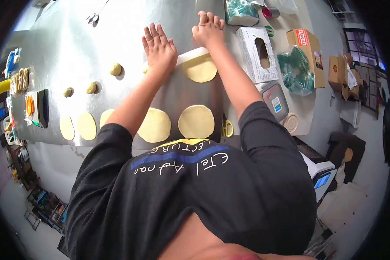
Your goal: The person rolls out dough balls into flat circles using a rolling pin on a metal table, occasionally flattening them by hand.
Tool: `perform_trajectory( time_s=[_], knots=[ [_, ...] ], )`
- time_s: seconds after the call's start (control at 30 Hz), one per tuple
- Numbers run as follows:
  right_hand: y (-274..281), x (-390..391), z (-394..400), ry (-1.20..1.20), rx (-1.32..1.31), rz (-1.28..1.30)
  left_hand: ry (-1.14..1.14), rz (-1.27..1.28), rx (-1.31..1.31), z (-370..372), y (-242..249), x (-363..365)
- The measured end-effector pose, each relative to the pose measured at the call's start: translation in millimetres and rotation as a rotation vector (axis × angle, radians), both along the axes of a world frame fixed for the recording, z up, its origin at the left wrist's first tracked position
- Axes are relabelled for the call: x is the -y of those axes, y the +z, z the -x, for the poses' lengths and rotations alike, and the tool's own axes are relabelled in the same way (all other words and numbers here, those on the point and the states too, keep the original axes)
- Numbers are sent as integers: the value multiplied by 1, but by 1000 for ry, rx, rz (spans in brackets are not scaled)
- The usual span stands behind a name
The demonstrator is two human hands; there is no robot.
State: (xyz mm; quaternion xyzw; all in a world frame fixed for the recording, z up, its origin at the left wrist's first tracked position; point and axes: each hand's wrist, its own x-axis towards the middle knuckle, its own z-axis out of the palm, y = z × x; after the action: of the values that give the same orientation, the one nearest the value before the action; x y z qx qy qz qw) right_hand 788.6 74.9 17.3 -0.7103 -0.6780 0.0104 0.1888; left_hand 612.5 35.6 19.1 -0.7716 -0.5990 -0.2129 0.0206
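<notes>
White roller (190, 56) lies across metal table (134, 93), ends hidden by left hand (161, 48) and right hand (209, 31). Left fingers outstretched, clasping nothing; right fingers half curled, can't tell if gripping. One dough disc (199, 71) against roller. Near row: five discs (196, 122), third partly behind left arm (136, 97). Three dough balls (115, 69); pale bit (145, 69) by left wrist unclear.

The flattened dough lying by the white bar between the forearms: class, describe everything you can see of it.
The flattened dough is pale yellow, thin and soft-looking, with a mostly smooth surface and a rounded near edge. It lies flat on the metal table, farther from the person than another flat round. The white bar runs along its far side, hiding any part beneath. Its right edge meets the right forearm in view; contact there cannot be told.
</notes>
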Motion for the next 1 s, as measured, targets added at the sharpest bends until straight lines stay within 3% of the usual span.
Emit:
perform_trajectory(
  time_s=[0.1,0.23,0.4,0.5,0.57,0.6,0.7,0.77,0.83,0.9,0.97,1.0],
  knots=[
    [1,8,-2,55,-4,-185,-52,26,-12,-2,0,12],
    [3,78,-16,71,44,-113,-68,325,-87,-10,6,69],
    [-5,128,-25,62,-2,-70,-173,349,-94,-9,14,108],
    [2,121,-26,39,18,-126,-207,244,-104,-9,11,96],
    [8,105,-27,123,-114,-176,-188,227,-112,-8,9,73],
    [7,93,-26,152,-100,-294,-180,190,-87,-7,7,59],
    [7,75,-32,193,-84,-241,-189,-7,-50,0,7,25],
    [3,73,-34,160,-86,-275,-338,38,98,8,14,13],
    [-4,70,-37,139,-80,-173,-350,-21,59,13,19,20],
    [6,55,-37,114,-133,-64,-428,153,-112,17,31,32],
    [24,34,-36,-31,-184,322,-452,172,-114,21,33,29],
    [28,23,-39,20,-211,375,-430,320,-148,21,35,20]
  ],
)
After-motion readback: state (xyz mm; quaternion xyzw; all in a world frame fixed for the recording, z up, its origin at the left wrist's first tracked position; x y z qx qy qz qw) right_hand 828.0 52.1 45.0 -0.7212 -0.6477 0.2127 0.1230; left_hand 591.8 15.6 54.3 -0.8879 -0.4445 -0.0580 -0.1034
